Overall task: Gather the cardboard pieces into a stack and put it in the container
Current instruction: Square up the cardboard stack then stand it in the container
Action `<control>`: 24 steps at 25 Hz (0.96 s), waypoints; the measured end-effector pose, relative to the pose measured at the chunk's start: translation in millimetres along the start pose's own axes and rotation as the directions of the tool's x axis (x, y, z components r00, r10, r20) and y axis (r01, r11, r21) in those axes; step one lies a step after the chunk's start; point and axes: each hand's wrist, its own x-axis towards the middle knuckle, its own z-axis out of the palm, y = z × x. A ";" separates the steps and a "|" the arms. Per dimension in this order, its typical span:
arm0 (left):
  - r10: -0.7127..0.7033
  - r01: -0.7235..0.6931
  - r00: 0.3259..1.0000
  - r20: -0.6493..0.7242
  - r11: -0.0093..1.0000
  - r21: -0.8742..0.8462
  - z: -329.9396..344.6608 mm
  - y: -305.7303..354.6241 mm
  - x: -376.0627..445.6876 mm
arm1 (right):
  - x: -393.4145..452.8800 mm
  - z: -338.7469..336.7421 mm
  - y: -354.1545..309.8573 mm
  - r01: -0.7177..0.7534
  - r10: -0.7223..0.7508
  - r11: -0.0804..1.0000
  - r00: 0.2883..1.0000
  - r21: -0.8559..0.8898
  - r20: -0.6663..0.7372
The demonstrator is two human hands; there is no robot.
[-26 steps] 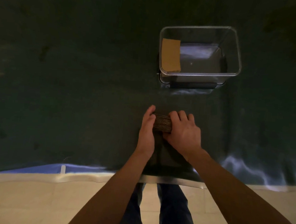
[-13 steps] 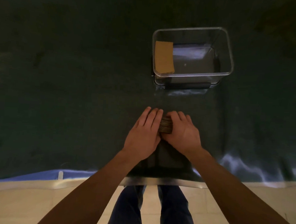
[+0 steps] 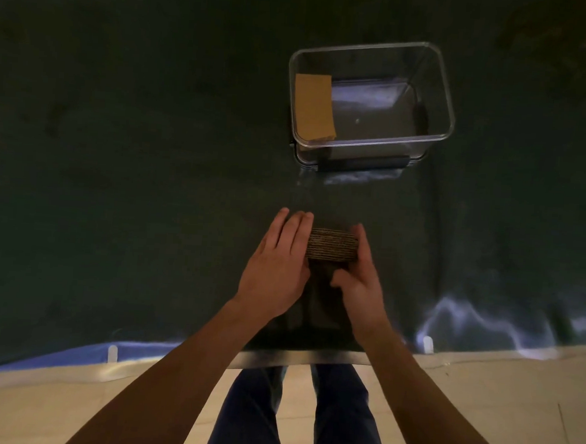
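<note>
My left hand (image 3: pixel 275 268) is flat, with the fingers straight and close together. It presses against the left end of the cardboard stack (image 3: pixel 332 245). The stack sits on the dark green table cover (image 3: pixel 116 176), right between my two hands. I can see the many thin layers along its side. They look lined up.

My right hand (image 3: pixel 362 277) is cupped on the right end of the stack, with the thumb tucked in near the front. So both hands squeeze the stack from its two ends. Neither one is wrapped all the way around it.

I think the step now is to get a good hold and lift. To do it well, I should push both palms in evenly, so no middle piece slips out. I should keep the stack level when it goes up. A loose squeeze could let the pieces fan out and fall.

Farther back and to the right is the clear plastic container (image 3: pixel 443 93). It is well apart from my hands. One brown cardboard piece (image 3: pixel 314 110) already leans at its left side. I should set my stack down in the bare part beside it.
</note>
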 end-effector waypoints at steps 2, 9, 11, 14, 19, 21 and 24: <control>-0.001 0.001 1.000 0.000 1.000 0.003 0.3 0.4 -0.1 | 0.1 2.5 -2.1 -0.010 0.011 0.999 1.000 0.042 -0.020; -0.001 0.001 1.000 0.019 1.000 -0.018 -0.4 -1.2 -1.0 | -7.4 11.7 -1.2 0.009 0.003 0.994 0.994 0.113 -0.109; -0.001 0.002 1.000 0.023 1.000 -0.025 -0.1 -1.1 -2.4 | -6.7 9.7 -2.0 0.013 0.012 0.989 0.985 0.146 -0.169; 0.006 -0.006 1.000 0.027 1.000 -0.024 1.7 -0.8 -4.4 | -5.3 9.8 -2.5 -0.012 0.023 0.994 0.995 0.112 -0.095; 0.007 -0.006 1.000 0.025 0.998 -0.059 3.1 -1.4 -10.6 | 0.6 6.3 -2.2 0.004 -0.001 0.998 0.998 0.065 -0.058; 0.016 -0.014 0.999 0.028 0.998 -0.055 2.8 -1.4 -10.8 | 3.0 3.2 -2.8 0.015 -0.011 0.993 0.999 -0.119 0.030; 0.033 -0.032 0.999 0.008 0.999 -0.038 1.0 -2.7 -7.5 | 8.2 -9.1 -9.6 0.095 -0.058 0.948 0.990 -0.304 0.126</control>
